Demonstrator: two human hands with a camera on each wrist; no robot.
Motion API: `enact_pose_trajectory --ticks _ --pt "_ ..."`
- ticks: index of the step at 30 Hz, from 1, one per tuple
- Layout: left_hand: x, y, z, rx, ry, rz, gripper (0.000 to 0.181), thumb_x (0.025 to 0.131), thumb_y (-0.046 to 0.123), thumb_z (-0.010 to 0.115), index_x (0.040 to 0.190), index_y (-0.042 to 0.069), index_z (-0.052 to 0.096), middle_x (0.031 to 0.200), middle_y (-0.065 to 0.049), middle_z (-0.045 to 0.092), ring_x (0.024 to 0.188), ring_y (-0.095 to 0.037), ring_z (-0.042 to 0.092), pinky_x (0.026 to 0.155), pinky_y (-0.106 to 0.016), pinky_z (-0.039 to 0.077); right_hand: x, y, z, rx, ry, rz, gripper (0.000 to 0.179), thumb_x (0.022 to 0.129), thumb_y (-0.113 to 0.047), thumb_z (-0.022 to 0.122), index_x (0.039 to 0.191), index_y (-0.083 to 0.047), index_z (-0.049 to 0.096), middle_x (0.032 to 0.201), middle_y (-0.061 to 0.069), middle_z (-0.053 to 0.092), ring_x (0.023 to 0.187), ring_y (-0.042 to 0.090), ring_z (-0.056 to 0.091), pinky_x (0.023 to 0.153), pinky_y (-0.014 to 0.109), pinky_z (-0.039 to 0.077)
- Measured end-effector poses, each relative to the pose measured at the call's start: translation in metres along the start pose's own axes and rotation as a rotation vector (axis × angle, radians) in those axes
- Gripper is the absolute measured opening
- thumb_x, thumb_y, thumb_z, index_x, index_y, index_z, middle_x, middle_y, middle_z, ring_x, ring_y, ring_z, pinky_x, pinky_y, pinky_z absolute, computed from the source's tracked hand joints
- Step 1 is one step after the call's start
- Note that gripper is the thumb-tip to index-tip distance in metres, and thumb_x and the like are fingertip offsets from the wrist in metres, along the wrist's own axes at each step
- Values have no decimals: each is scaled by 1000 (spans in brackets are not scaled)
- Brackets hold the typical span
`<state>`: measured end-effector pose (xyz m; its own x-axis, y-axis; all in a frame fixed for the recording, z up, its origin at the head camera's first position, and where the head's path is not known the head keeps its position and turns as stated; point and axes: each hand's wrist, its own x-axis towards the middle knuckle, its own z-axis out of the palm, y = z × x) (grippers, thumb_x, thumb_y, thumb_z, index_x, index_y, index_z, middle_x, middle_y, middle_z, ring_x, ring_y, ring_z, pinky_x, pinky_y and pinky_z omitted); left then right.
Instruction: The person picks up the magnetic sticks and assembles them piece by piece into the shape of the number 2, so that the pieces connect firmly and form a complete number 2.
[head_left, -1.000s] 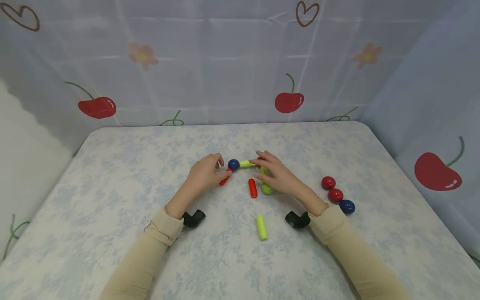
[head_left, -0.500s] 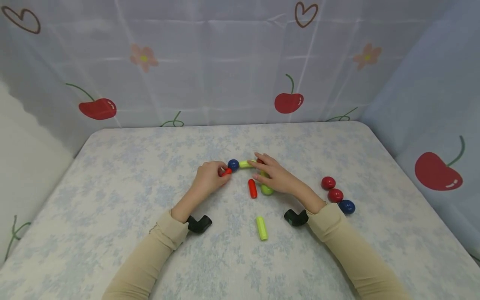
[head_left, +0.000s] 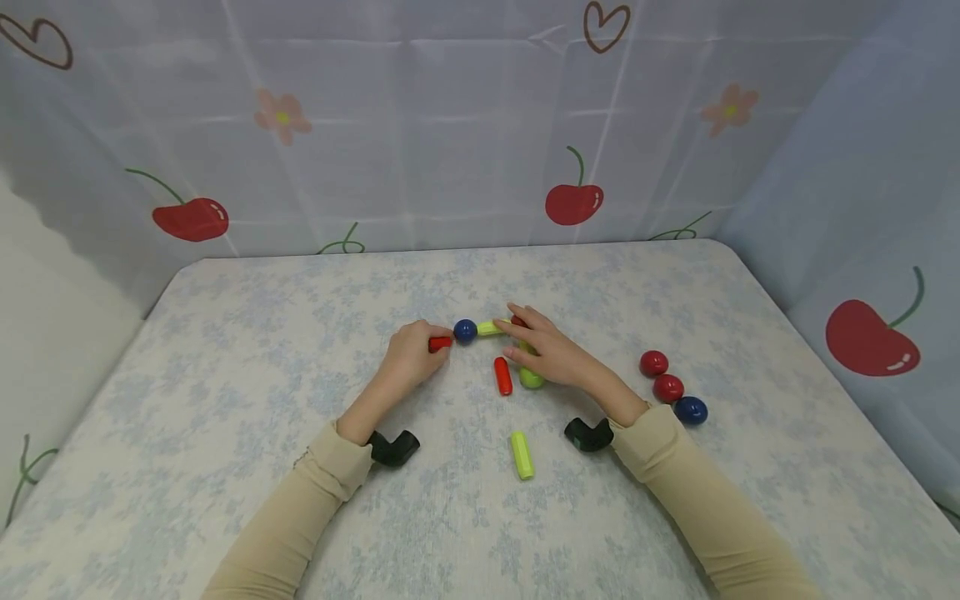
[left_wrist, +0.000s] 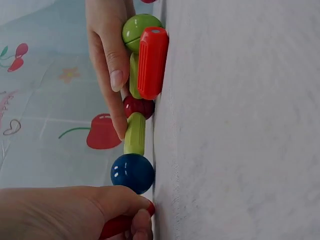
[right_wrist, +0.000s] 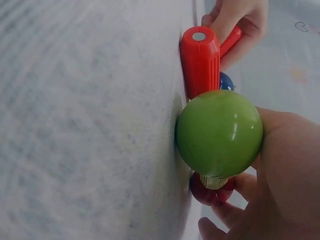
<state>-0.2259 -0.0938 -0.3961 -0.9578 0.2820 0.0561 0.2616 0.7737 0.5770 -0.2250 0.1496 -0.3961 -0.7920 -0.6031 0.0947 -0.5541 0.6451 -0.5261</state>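
Note:
In the head view my left hand (head_left: 408, 354) pinches a red magnetic rod (head_left: 440, 343) between thumb and fingers, one end pointing at the blue ball (head_left: 465, 331). From that ball runs a yellow-green rod (left_wrist: 135, 134) to a dark red ball (left_wrist: 138, 106). A second yellow-green rod (left_wrist: 134, 75) links this to a green ball (right_wrist: 220, 132). My right hand (head_left: 555, 354) lies over this bent chain with fairly straight fingers, fingertips at the red ball and nearby rod. Its palm side is close beside the green ball in the right wrist view.
Another red rod (head_left: 502, 376) lies loose beside the chain, and a yellow-green rod (head_left: 522, 455) lies nearer the front. Two red balls (head_left: 667, 388) and a blue ball (head_left: 691, 410) sit by the right forearm. A printed curtain (head_left: 450, 125) stands behind the table (head_left: 285, 333).
My left hand has closed its fingers on the red rod beside the blue ball and swung it from slanting to nearly level. My right hand has stayed almost still over the chain.

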Motion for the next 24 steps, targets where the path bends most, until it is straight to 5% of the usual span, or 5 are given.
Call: enact_pose_trajectory --ticks 8,18,21,24 --pt "-3 0 -5 42 -17 -14 19 89 14 65 106 8 69 97 -11 64 74 -22 54 62 -32 45 1 -2 0 -8 2 -1 50 97 -23 55 142 -5 41 150 21 19 136 41 11 106 52 16" --pt "-17 -6 -9 95 -63 69 14 85 12 69 96 6 63 85 -6 56 72 -21 51 63 -33 44 0 -5 -2 -1 -7 20 51 97 -23 54 142 -5 40 150 21 17 136 42 9 106 53 15" --pt "-21 -5 -7 133 -39 119 18 84 16 71 99 7 65 87 -6 55 76 -21 50 65 -33 44 -1 -5 -2 -4 -7 29 51 97 -23 54 142 -5 40 150 21 17 136 42 9 106 54 15" --pt "-22 1 -4 151 -16 241 26 84 16 73 106 6 66 97 -7 57 84 -22 52 70 -34 46 -1 -4 -1 -2 -5 27 51 97 -23 55 142 -5 40 150 22 17 136 43 9 105 54 16"
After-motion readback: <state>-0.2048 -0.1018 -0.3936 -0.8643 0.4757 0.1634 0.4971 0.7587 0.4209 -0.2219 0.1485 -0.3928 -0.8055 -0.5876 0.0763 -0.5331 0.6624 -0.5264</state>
